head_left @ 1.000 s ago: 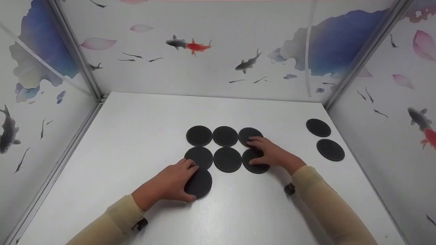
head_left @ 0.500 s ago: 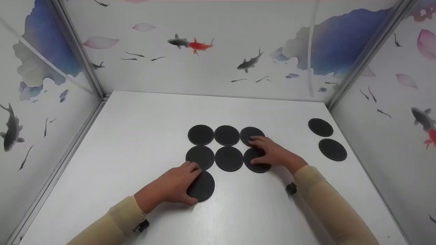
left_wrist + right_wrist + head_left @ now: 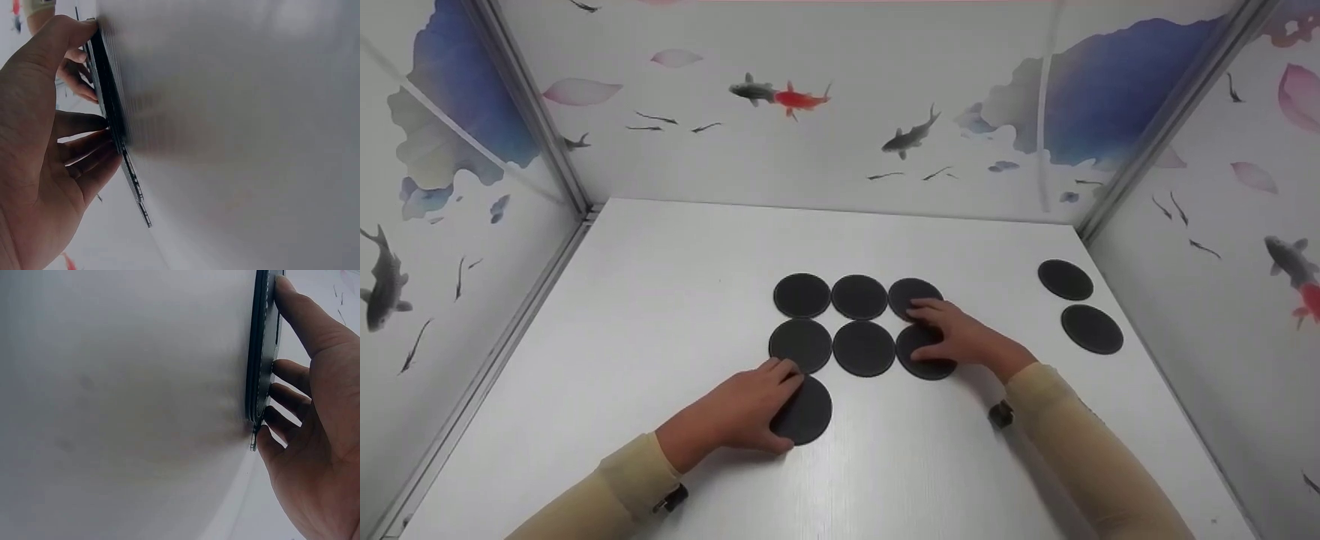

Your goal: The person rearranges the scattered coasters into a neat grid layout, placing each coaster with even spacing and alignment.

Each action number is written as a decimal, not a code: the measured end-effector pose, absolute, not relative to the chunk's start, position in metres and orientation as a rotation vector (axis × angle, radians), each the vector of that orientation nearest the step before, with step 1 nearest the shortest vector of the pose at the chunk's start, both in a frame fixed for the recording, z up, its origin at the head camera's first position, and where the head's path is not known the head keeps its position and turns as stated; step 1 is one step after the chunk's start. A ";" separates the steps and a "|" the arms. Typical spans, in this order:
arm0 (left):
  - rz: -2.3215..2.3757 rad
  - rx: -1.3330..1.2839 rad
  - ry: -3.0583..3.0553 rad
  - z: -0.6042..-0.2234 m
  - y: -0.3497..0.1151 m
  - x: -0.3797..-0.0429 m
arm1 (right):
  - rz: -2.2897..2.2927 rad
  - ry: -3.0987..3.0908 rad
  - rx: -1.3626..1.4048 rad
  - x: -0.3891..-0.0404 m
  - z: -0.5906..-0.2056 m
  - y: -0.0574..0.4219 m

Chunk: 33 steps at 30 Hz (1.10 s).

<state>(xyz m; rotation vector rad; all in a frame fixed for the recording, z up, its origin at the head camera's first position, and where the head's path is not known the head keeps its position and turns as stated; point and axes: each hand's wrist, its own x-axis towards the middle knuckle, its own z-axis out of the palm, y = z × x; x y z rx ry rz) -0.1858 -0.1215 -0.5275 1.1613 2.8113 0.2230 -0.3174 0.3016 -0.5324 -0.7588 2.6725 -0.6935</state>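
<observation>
My left hand [image 3: 742, 409] spans a round black coaster [image 3: 808, 411] at the near left, thumb at its near edge and fingertips at its far edge. In the left wrist view this coaster [image 3: 102, 76] shows edge-on between thumb and fingers. Just beyond it lies the left coaster [image 3: 800, 345] of the middle row. My right hand [image 3: 960, 337] rests over the right column: its thumb is on the middle-row coaster [image 3: 919, 369], its fingertips on the back-row coaster [image 3: 907, 292]. Pale stitching lines the coaster edge [image 3: 270, 343] in the right wrist view.
The middle column holds a back coaster [image 3: 859, 297] and a front one [image 3: 864, 349]; another coaster [image 3: 802, 295] is at the back left. Two more, a far coaster [image 3: 1065, 280] and a nearer one [image 3: 1092, 329], lie by the white table's [image 3: 675, 262] right edge. Printed panels [image 3: 825, 172] enclose it.
Over the first half second my left hand and its coaster shift slightly toward me, away from the middle row. They are nearly still since. My right hand keeps its place on the coasters.
</observation>
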 end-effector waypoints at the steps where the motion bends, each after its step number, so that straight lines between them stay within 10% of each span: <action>1: 0.219 1.160 2.810 -0.527 -0.121 -0.186 | -0.689 2.674 -0.755 -0.318 -0.532 0.302; 33: 0.379 1.080 2.801 -0.523 -0.123 -0.186 | -0.687 2.672 -0.751 -0.319 -0.535 0.302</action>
